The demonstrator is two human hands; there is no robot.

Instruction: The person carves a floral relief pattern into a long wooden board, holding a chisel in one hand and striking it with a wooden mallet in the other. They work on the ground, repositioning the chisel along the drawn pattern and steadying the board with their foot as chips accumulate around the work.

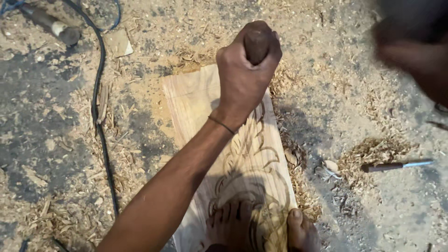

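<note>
While the left hand is fisted tight round a dark wooden tool handle, its arm stretches up from the lower left, wrist over the carved plank. Plank lies flat on the sawdust-strewn floor, bare feet on its near end. Right hand blurred at upper right; grip cannot be told. Chisel lies apart, right. Black cable runs along the left.

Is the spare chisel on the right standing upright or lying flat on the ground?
Lying flat. The spare chisel rests on its side on the ground beside a pile of shavings, handle pointing left and metal blade pointing right.
</note>
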